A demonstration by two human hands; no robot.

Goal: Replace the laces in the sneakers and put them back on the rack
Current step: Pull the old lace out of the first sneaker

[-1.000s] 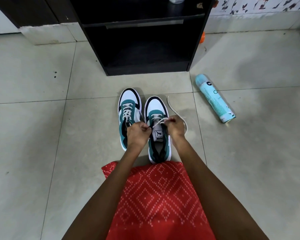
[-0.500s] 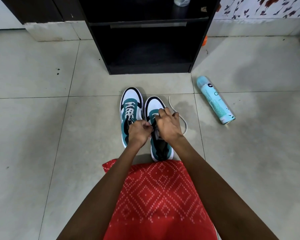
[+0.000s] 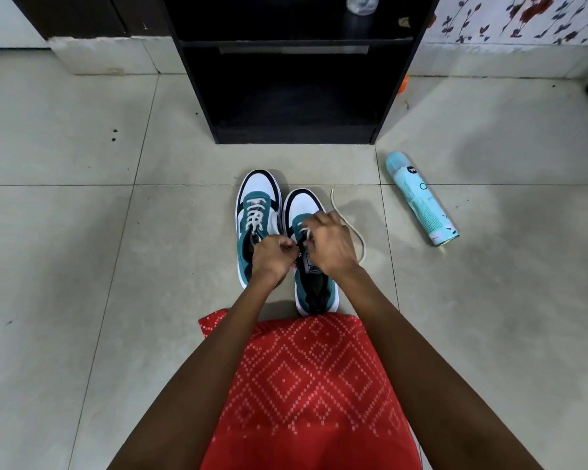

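Note:
Two white, teal and black sneakers stand side by side on the tiled floor, toes pointing at the black rack (image 3: 392, 83). The left sneaker (image 3: 257, 198) has white laces threaded up its front. Over the right sneaker (image 3: 301, 203) my right hand (image 3: 331, 245) pinches the white lace (image 3: 352, 228) near the upper eyelets; the lace's free end trails in a loop on the floor to the right. My left hand (image 3: 269, 257) pinches the other end of the lace beside the tongue. Both hands hide the middle of the right sneaker.
A light blue spray can (image 3: 421, 198) lies on the floor to the right of the shoes. The rack's bottom shelf (image 3: 296, 128) stands open just beyond the sneakers. A clear bottle (image 3: 362, 3) sits on an upper shelf. Red patterned cloth (image 3: 306, 385) covers my lap.
My right hand has moved forward from the tongue to the upper eyelets of the right sneaker. My left hand has stayed beside the tongue. The camera tilted slightly.

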